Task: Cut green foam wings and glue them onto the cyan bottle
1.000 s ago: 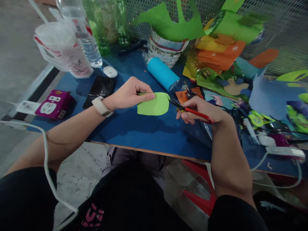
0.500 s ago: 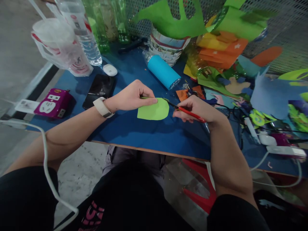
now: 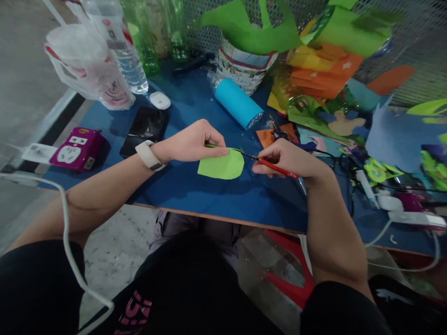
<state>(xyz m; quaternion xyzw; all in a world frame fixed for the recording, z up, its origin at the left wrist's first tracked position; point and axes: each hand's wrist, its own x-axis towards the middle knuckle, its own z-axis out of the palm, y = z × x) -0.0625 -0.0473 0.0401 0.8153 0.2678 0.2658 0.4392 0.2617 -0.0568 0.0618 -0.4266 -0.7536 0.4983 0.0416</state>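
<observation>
My left hand point(image 3: 190, 142) pinches the upper left edge of a rounded light green paper piece point(image 3: 220, 166) held just above the blue table point(image 3: 195, 190). A thin green strip hangs along the paper's top edge by my fingertips. My right hand point(image 3: 288, 158) is closed around red-handled scissors point(image 3: 270, 164), whose blades reach the paper's upper right edge. A white watch sits on my left wrist.
A black phone point(image 3: 144, 125), a white mouse point(image 3: 159, 100), a purple power strip point(image 3: 75, 149) and a lying blue-wrapped bottle point(image 3: 236, 101) are behind my hands. Plastic bottles and a bag stand at back left. Coloured paper scraps, cables and a glue gun crowd the right side.
The scissors have cut further left along the paper's top edge, freeing a thin green strip. The paper has tilted and turned slightly in my left hand.
</observation>
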